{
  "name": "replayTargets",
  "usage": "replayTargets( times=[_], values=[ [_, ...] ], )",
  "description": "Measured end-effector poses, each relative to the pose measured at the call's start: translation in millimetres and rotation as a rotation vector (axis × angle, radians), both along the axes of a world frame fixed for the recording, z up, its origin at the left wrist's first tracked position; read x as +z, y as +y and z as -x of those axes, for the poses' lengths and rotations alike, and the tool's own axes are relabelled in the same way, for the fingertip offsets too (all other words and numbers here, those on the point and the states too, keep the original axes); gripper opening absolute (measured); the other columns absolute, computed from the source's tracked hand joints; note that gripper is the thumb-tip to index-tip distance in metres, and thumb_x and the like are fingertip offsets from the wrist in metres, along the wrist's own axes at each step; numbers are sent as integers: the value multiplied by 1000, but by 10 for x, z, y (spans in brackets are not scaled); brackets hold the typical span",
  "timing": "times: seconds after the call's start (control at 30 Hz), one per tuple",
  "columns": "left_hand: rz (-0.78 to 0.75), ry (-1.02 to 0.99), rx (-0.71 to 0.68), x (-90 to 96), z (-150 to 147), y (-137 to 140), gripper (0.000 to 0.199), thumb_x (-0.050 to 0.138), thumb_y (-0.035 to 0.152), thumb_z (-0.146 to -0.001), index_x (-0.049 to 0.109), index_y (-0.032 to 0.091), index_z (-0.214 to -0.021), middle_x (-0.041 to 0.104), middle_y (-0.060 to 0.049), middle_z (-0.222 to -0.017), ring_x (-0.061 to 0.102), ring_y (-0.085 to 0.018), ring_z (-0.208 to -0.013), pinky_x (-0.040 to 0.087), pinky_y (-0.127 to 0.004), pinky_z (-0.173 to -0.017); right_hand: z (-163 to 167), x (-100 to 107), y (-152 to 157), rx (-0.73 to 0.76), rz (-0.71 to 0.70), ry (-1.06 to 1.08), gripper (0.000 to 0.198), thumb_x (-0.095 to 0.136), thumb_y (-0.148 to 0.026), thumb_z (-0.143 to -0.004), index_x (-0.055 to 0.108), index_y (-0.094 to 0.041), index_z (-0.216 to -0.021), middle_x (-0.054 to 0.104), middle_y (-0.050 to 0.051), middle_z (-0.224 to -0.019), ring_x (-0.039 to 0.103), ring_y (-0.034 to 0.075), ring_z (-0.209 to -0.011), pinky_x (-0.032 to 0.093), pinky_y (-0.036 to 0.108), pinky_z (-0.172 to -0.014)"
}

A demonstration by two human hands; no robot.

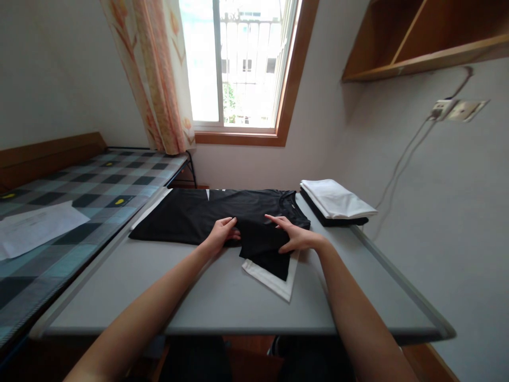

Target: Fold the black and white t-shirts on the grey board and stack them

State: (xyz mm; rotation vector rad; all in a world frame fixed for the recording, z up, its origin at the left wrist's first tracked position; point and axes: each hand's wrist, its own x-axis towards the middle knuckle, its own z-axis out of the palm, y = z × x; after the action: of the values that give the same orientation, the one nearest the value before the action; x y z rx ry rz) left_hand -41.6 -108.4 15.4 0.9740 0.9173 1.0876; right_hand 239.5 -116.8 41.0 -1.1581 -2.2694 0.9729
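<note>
A black T-shirt (186,215) lies lengthwise across the grey table (199,297), its neckline at the right end. One black sleeve points toward me, over a white sleeve (274,284) of a garment underneath. White cloth also peeks out at the shirt's left end. My left hand (222,233) pinches the black fabric near the base of the sleeve, thumb and fingers closed on it. On the sleeve's right side rests my right hand (292,233), its fingers spread and touching the cloth.
Folded white cloth (338,199) sits on folded black cloth (326,216) at the table's back right. A bed with a checked cover (103,183) and paper sheets (40,228) stands on the left. A cable (401,159) hangs along the right wall below a wooden shelf (429,55).
</note>
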Motion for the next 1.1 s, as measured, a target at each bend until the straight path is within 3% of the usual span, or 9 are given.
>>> replayTargets(
  times=[0.13,0.23,0.3,0.43,0.57,0.77,0.87,1.0,1.1],
  values=[
    [-28,1,-12,1,0,-20,38,76,47,-74,60,15,-85,68,-3,-75,66,-12,-59,56,-24,-57,-39,5,42,-117,-32,29,85,72,-14,-63,47,-28,-143,58,7,-122,60,19,-103,51,34,-93],
    [-112,41,-27,29,-2,-61,43,75,54,-71,59,15,-82,65,-1,-69,67,-14,-62,55,-24,-60,-70,124,38,-140,15,114,48,71,-23,-68,69,-21,-116,69,6,-104,64,19,-93,52,34,-87],
    [-208,96,-41,67,-7,-102,44,72,57,-72,59,15,-79,65,-1,-68,66,-14,-64,54,-24,-61,-120,213,14,-175,61,175,31,71,-33,-70,74,-17,-97,72,6,-93,65,19,-85,53,32,-80],
    [-400,246,-135,141,-31,-198,39,68,52,-77,63,14,-72,62,-1,-66,60,-12,-62,48,-22,-59,-268,294,-40,-189,210,202,39,71,-48,-71,76,-12,-85,71,6,-77,62,17,-69,51,29,-64],
    [-465,348,-307,151,-66,-258,34,64,48,-80,62,14,-72,58,0,-64,57,-12,-60,43,-21,-55,-358,259,-56,-109,357,144,45,71,-55,-70,76,-12,-80,72,6,-74,62,17,-67,50,29,-62],
    [-661,580,-244,112,-55,-244,29,49,42,-91,55,17,-76,54,2,-68,51,-11,-64,42,-22,-60,-365,197,-37,-144,400,182,52,71,-55,-70,75,-13,-100,74,6,-86,66,19,-76,51,30,-69],
    [-589,530,-223,86,-62,-194,29,53,43,-89,53,18,-76,57,2,-66,55,-12,-61,43,-22,-55,-324,126,26,-186,305,160,43,63,-53,-78,75,-15,-97,73,6,-83,65,18,-73,50,29,-65],
    [-211,301,-125,59,-51,-103,29,59,42,-86,51,16,-97,67,-4,-69,69,-19,-64,42,-21,-46,-207,-32,164,-442,-76,-95,31,53,-37,-85,70,-18,-70,68,6,-67,61,19,-64,43,28,-59],
    [-31,178,-60,63,5,-62,42,65,34,-84,43,17,-115,72,-9,-80,72,-22,-74,49,-23,-52,-136,-125,224,-599,-289,-230,27,52,-30,-85,67,-20,-66,70,8,-72,63,21,-69,42,30,-64]
  ],
)
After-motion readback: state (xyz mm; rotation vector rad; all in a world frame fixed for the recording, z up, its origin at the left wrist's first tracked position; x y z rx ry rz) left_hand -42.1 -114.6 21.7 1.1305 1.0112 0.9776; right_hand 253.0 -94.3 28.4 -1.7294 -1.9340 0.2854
